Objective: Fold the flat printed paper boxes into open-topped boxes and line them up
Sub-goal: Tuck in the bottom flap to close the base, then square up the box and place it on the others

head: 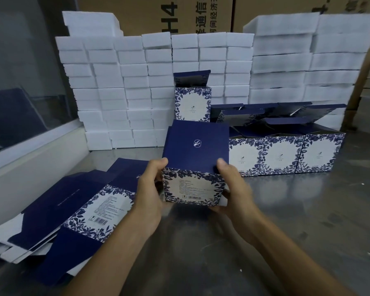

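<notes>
Both hands are gripping a folded box just above the metal table. The left hand is clamping its left side, thumb pressing on the navy top panel; the right hand is clamping the right side, thumb likewise on top, fingers curling underneath. Left of this box, a stack of flat boxes is lying fanned out, reaching toward the table's left edge. Right of and behind the box, a row of finished boxes is standing with flaps raised; their insides are not visible. One more box is standing taller behind. Bare tabletop is lying open near and right of the held box. White foam blocks are walling the back.
</notes>
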A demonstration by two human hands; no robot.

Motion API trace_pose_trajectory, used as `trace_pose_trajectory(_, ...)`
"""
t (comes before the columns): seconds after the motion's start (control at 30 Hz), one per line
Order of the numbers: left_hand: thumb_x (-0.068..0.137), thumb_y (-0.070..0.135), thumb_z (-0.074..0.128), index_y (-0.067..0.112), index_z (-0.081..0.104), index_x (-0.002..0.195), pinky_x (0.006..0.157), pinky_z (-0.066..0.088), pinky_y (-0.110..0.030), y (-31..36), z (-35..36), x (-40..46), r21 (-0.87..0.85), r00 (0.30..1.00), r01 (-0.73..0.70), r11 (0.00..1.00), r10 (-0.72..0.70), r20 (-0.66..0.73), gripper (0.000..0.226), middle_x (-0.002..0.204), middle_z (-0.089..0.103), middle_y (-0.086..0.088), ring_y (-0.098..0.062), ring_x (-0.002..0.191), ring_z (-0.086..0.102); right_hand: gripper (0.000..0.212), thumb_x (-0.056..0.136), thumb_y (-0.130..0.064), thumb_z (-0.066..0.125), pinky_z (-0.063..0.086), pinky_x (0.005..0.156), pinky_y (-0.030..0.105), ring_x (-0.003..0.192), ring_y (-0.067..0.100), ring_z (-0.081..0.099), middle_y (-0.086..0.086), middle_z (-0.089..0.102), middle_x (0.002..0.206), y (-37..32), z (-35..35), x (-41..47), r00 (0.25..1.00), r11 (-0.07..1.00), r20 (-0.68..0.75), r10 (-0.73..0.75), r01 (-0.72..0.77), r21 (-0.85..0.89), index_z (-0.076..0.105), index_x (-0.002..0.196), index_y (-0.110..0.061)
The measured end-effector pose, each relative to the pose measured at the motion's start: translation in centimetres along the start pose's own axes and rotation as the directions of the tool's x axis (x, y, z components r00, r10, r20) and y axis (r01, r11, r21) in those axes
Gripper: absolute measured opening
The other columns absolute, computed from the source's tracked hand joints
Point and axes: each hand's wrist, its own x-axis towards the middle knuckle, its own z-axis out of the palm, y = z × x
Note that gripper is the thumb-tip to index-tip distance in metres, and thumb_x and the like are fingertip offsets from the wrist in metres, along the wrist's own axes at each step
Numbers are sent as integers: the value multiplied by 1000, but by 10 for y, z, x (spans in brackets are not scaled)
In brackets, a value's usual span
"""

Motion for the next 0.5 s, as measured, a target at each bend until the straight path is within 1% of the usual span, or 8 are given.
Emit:
trace_pose_trajectory(0.07, 75, 41, 63, 19, 78, 82, 73, 58, -40, 2, 1, -3, -13, 999, 13, 1000, -13, 38, 28, 85, 75, -4, -16, 77, 73, 67, 59, -56, 71, 56, 55, 26, 79, 5, 74, -6, 76, 99, 1, -1, 0, 999, 999, -32, -36, 35, -16, 62, 117, -24)
trace_pose_trajectory(0.1, 69, 45, 66, 15, 76, 94, 69, 59, -40, 3, 2, -4, -6, 998, 32, 999, -32, 59, 41, 93, 75, -8, -19, 83, 74, 58, 60, -52, 72, 56, 53, 25, 75, 5, 73, -6, 76, 91, 0, -3, 0, 998, 998, -39, -56, 57, 2, 64, 109, -23)
trace_pose_trajectory(0.17, 62, 55, 73, 15, 70, 115, 74, 60, -45, 3, 2, -4, 41, 992, 71, 997, -75, 105, 66, 109, 74, -9, -23, 100, 71, 36, 62, -45, 77, 55, 53, 26, 72, 5, 72, -6, 75, 83, -3, -9, 2, 993, 995, -52, -102, 101, -14, 69, 92, -27)
trace_pose_trajectory(0.23, 63, 62, 74, 25, 68, 117, 82, 57, -47, 3, 4, -6, 107, 979, 94, 990, -111, 171, 66, 111, 74, -4, -23, 103, 71, 23, 63, -53, 71, 57, 62, 28, 78, 4, 71, -9, 75, 88, -5, -15, 5, 985, 981, -54, -165, 158, -113, 72, 80, -38)
trace_pose_trajectory(0.3, 65, 62, 70, 33, 74, 106, 86, 55, -45, 2, 3, -6, 134, 965, 126, 983, -153, 212, 51, 107, 76, 0, -19, 96, 73, 32, 61, -62, 65, 56, 69, 26, 84, 4, 72, -12, 76, 93, -5, -17, 6, 970, 963, -64, -233, 221, -156, 75, 84, -42)
trace_pose_trajectory(0.37, 67, 57, 77, 37, 78, 94, 82, 56, -41, 0, 0, -6, 138, 951, 146, 980, -177, 253, 34, 105, 76, 0, -18, 90, 72, 33, 67, -65, 60, 55, 69, 19, 88, 2, 72, -15, 77, 96, -7, -14, 6, 949, 940, -61, -309, 296, -169, 76, 88, -46)
trace_pose_trajectory(0.43, 64, 54, 79, 33, 74, 104, 85, 54, -45, -2, -2, -5, 136, 946, 159, 978, -191, 262, 46, 109, 74, -3, -21, 93, 70, 32, 72, -66, 56, 53, 69, 13, 92, 1, 72, -16, 77, 100, -10, -9, 5, 931, 921, -48, -362, 349, -174, 76, 92, -50)
trace_pose_trajectory(0.5, 60, 53, 77, 27, 69, 115, 91, 54, -52, -5, -2, -4, 110, 947, 161, 981, -185, 262, 61, 116, 72, -7, -28, 103, 69, 44, 70, -67, 59, 53, 69, 13, 94, 3, 72, -13, 77, 103, -9, -7, 5, 928, 925, -88, -361, 345, -159, 76, 101, -41)
